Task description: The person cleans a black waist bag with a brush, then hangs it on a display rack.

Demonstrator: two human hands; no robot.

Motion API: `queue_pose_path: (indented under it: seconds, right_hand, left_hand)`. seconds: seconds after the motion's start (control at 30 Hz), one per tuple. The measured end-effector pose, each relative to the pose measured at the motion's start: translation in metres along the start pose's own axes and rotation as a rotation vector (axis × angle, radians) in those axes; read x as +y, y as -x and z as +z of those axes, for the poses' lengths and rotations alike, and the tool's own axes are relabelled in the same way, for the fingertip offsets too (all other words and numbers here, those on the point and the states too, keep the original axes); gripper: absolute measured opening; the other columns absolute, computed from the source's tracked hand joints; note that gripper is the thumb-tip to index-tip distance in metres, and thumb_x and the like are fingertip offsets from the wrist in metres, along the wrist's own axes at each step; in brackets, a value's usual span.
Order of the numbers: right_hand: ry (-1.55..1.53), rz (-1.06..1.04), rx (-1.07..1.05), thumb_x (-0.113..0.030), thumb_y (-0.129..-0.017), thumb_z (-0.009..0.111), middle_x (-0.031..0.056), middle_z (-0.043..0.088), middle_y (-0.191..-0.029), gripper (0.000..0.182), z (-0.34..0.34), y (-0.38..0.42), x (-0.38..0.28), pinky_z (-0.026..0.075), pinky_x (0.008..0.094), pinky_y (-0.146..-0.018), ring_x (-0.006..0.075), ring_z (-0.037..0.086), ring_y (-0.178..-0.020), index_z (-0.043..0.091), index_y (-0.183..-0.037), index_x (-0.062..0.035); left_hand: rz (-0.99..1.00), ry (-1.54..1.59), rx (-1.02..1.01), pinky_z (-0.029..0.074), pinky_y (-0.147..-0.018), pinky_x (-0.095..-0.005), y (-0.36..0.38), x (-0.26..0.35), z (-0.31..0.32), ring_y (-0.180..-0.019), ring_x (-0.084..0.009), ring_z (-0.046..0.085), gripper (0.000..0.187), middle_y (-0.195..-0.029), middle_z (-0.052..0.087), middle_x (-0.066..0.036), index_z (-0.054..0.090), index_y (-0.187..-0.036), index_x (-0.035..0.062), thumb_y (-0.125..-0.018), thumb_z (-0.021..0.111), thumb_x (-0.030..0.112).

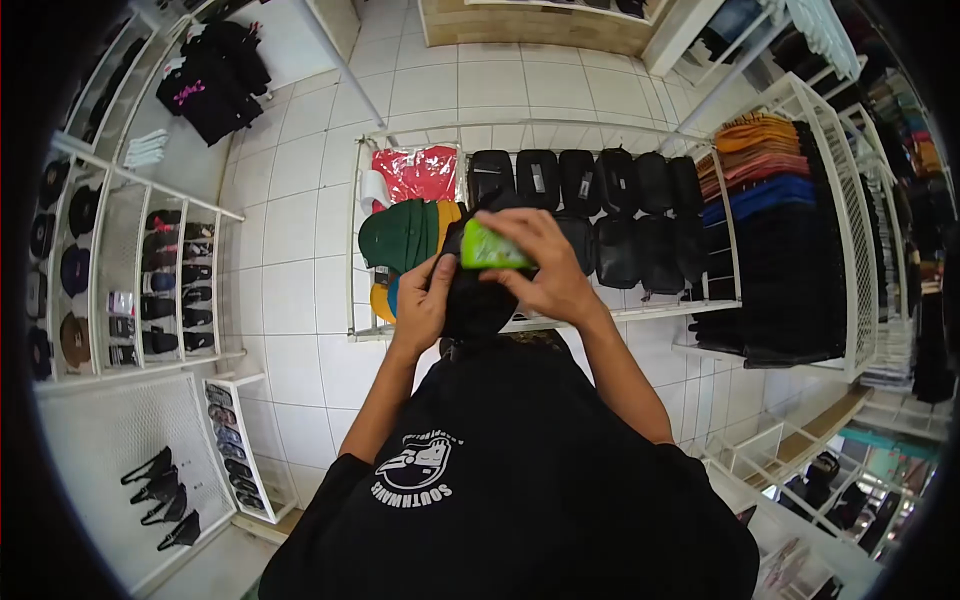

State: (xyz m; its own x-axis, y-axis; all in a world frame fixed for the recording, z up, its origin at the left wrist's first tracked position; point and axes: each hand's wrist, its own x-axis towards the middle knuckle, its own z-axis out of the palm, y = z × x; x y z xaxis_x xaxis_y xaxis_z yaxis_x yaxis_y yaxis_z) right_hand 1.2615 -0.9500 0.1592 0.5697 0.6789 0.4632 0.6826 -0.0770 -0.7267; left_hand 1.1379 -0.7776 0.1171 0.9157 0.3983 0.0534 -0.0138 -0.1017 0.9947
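Note:
In front of my chest, my left hand [424, 302] is closed on the edge of a black cap [480, 308], thumb on top. My right hand [548, 262] grips a small bright green block-like thing [488, 246] with pale markings, fingers over its top and thumb below. The green thing overlaps the upper part of the cap in this view, and it is slightly blurred. Just beyond my left hand, a row of green caps [395, 236] with yellow ones among them lies on the white rack [352, 290].
Black pouches [620, 250] fill the rack's middle and right, with a red plastic-wrapped item [415, 172] at its far left. Folded clothes [770, 200] are stacked on the right. A cap shelf [100, 270] stands on the left. White floor tiles [290, 240] surround the rack.

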Motion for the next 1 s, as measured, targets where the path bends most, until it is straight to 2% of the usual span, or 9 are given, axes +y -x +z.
queue_pose_path:
  seconds: [0.07,0.2,0.27,0.47,0.57,0.77,0.87,0.93,1.0]
  right_hand:
    - [0.123,0.209,0.110,-0.018,-0.076,0.084,0.0107,0.064,-0.121,0.061,-0.009,0.017,0.039,0.046,0.0416,-0.098,0.0315,0.058,-0.110,0.065,-0.133,-0.0108]
    - [0.018,0.070,0.121,-0.016,-0.075,0.084,0.0107,0.063,-0.122,0.064,-0.018,0.015,0.006,0.046,0.0412,-0.098,0.0319,0.058,-0.110,0.063,-0.136,-0.0116]
    - [-0.006,0.006,-0.030,-0.015,-0.074,0.084,0.0124,0.063,-0.123,0.065,-0.011,0.017,0.007,0.045,0.0415,-0.099,0.0328,0.058,-0.111,0.063,-0.135,-0.0099]
    - [0.077,0.202,0.075,-0.009,-0.074,0.084,0.0149,0.064,-0.123,0.062,-0.023,0.042,0.060,0.046,0.0412,-0.101,0.0334,0.059,-0.114,0.064,-0.133,-0.0068]
    - [-0.043,-0.003,-0.068,-0.011,-0.073,0.085,0.0145,0.063,-0.125,0.064,-0.028,0.033,0.041,0.046,0.0408,-0.102,0.0334,0.059,-0.114,0.064,-0.133,-0.0074]
    - [0.014,0.185,-0.074,-0.008,-0.074,0.084,0.0147,0.063,-0.127,0.065,-0.055,0.042,0.124,0.045,0.0402,-0.103,0.0327,0.058,-0.118,0.061,-0.135,-0.0069]
    - [-0.104,0.094,-0.128,-0.012,-0.074,0.084,0.0138,0.064,-0.127,0.065,-0.062,0.028,0.099,0.044,0.0418,-0.103,0.0330,0.059,-0.118,0.062,-0.135,-0.0088]
    - [-0.180,-0.085,-0.265,-0.017,-0.074,0.086,0.0135,0.064,-0.125,0.066,-0.057,0.023,0.078,0.044,0.0425,-0.102,0.0334,0.059,-0.117,0.062,-0.135,-0.0098]
    - [-0.166,-0.050,-0.203,-0.017,-0.075,0.085,0.0138,0.064,-0.123,0.064,-0.043,0.029,0.096,0.045,0.0421,-0.101,0.0335,0.059,-0.116,0.062,-0.134,-0.0085]
  left_hand:
    - [-0.045,-0.008,-0.014,0.043,-0.066,-0.0257,-0.004,0.003,-0.006,-0.075,-0.0065,0.047,0.043,-0.077,0.061,0.001,0.065,-0.101,-0.0077,-0.108,0.054,0.033]
    - [-0.073,-0.164,-0.072,0.045,-0.066,-0.0282,-0.008,-0.007,-0.005,-0.074,-0.0079,0.049,0.036,-0.075,0.062,-0.005,0.066,-0.100,-0.0060,-0.106,0.058,0.029]
    - [-0.068,-0.183,-0.079,0.044,-0.064,-0.0303,-0.005,-0.010,0.009,-0.073,-0.0093,0.048,0.036,-0.074,0.060,-0.006,0.065,-0.101,-0.0058,-0.106,0.057,0.029]
    - [-0.042,-0.088,0.035,0.041,-0.062,-0.0299,0.001,-0.024,0.039,-0.069,-0.0095,0.044,0.039,-0.069,0.053,-0.005,0.063,-0.097,-0.0063,-0.106,0.056,0.031]
    - [-0.091,-0.149,0.006,0.043,-0.066,-0.0285,0.005,-0.031,0.049,-0.073,-0.0096,0.047,0.039,-0.075,0.058,-0.006,0.064,-0.101,-0.0063,-0.107,0.055,0.032]
    - [-0.149,-0.008,0.131,0.049,-0.081,-0.0265,0.007,-0.018,0.069,-0.089,-0.0087,0.061,0.040,-0.096,0.073,-0.007,0.067,-0.112,-0.0060,-0.107,0.055,0.031]
    - [-0.204,-0.087,0.166,0.047,-0.072,-0.0277,0.014,-0.015,0.075,-0.079,-0.0078,0.054,0.038,-0.084,0.067,-0.003,0.066,-0.105,-0.0063,-0.107,0.055,0.030]
    - [-0.218,-0.099,0.197,0.038,-0.063,-0.0270,0.021,-0.013,0.088,-0.073,-0.0073,0.041,0.037,-0.073,0.049,0.002,0.061,-0.094,-0.0038,-0.107,0.056,0.030]
    - [-0.207,-0.011,0.231,0.037,-0.064,-0.0251,0.028,-0.030,0.089,-0.073,-0.0056,0.041,0.038,-0.073,0.050,0.003,0.061,-0.093,-0.0033,-0.107,0.056,0.031]
